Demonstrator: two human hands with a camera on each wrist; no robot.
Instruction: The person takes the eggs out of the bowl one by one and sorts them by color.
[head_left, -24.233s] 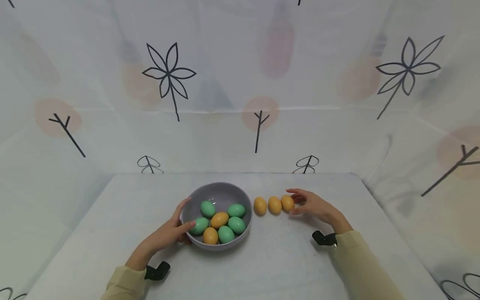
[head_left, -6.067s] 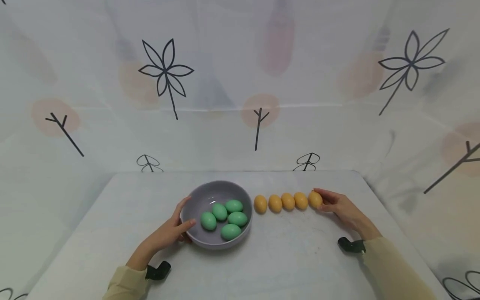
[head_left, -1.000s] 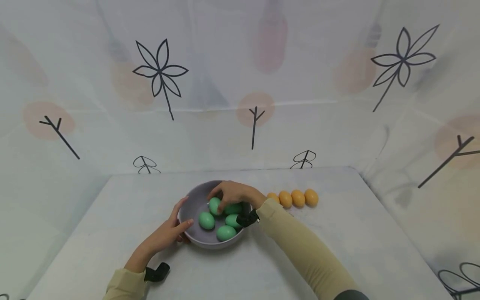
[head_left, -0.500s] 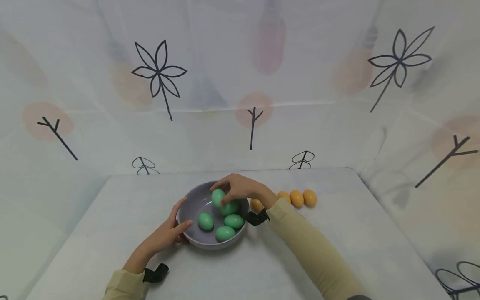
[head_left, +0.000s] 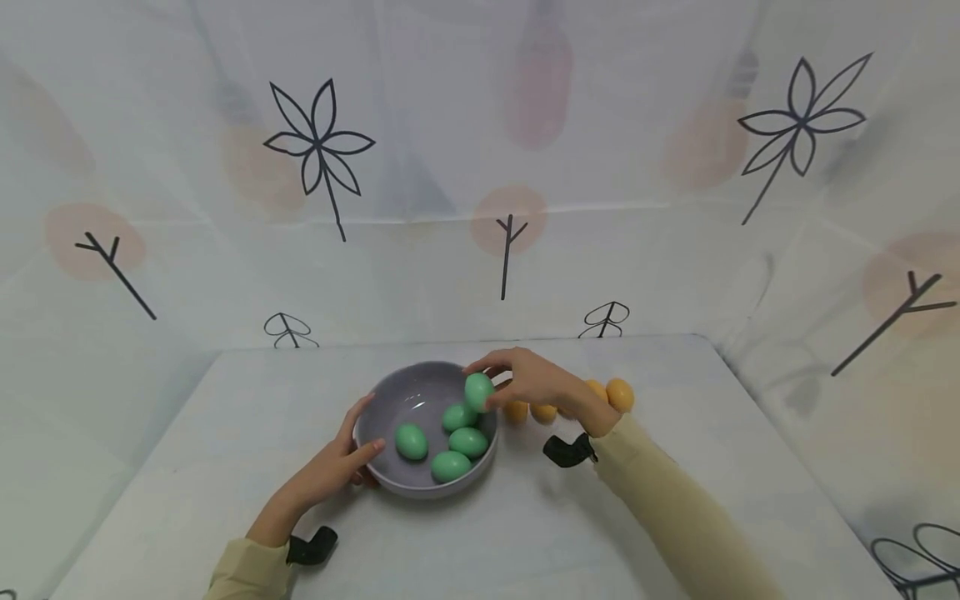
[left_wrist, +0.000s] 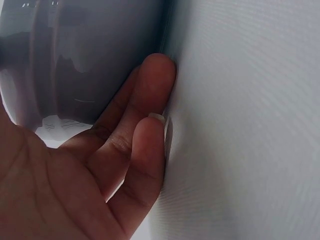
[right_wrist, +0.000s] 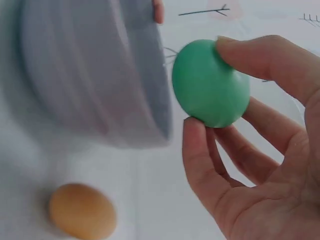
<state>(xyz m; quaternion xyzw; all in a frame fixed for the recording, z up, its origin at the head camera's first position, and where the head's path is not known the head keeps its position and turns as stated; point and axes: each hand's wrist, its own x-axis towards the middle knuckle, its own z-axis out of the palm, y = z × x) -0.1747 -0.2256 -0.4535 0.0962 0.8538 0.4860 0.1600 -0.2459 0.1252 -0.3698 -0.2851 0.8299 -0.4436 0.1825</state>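
A grey bowl [head_left: 405, 392] stands on the white table, with several green eggs [head_left: 411, 442] lying in it. My left hand [head_left: 330, 471] holds the bowl at its left side, thumb over the rim and the other fingers low on the outer wall. In the left wrist view those fingers [left_wrist: 156, 82] lie between the bowl and the tabletop. Thumb and fingertips of my right hand [head_left: 540, 385] pinch another green egg [right_wrist: 210, 82], raised over the bowl's right rim. The right wrist view shows this egg just beside the rim.
Right of the bowl, several yellow-orange eggs [head_left: 620, 395] sit in a row on the table [head_left: 525, 533], partly hidden by my right hand and wrist. One orange egg [right_wrist: 82, 211] shows close to the bowl in the right wrist view. A patterned cloth [head_left: 420, 275] hangs behind.
My right hand has lifted a green egg from inside the bowl and carried it right to the rim. Earlier, orange eggs left the bowl for the row. My left hand stays put.
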